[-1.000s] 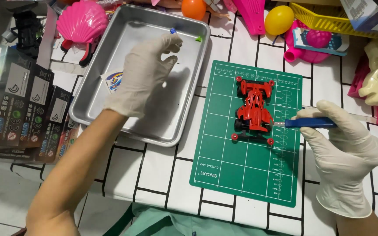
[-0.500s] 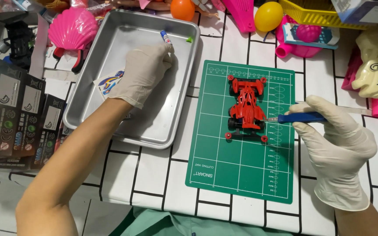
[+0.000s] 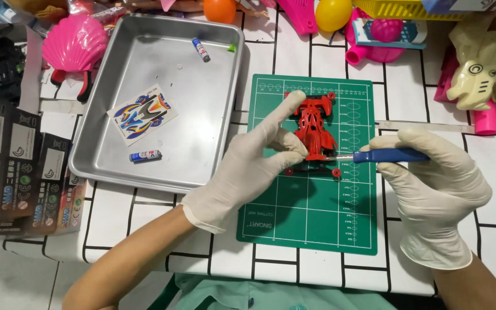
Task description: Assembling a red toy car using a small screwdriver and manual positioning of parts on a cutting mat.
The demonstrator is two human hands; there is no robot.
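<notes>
One small red toy car point(image 3: 315, 127) (open-framed body) on green mat point(image 3: 308, 212).

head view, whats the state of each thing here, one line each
red toy car: upright on the mat, wheels on
left hand: gloved, gripping the car's side
right hand: gloved, closed on the screwdriver
blue screwdriver: level, tip at the car's rear
green cutting mat: flat on the table
metal tray: holds two batteries and a sticker sheet
</notes>
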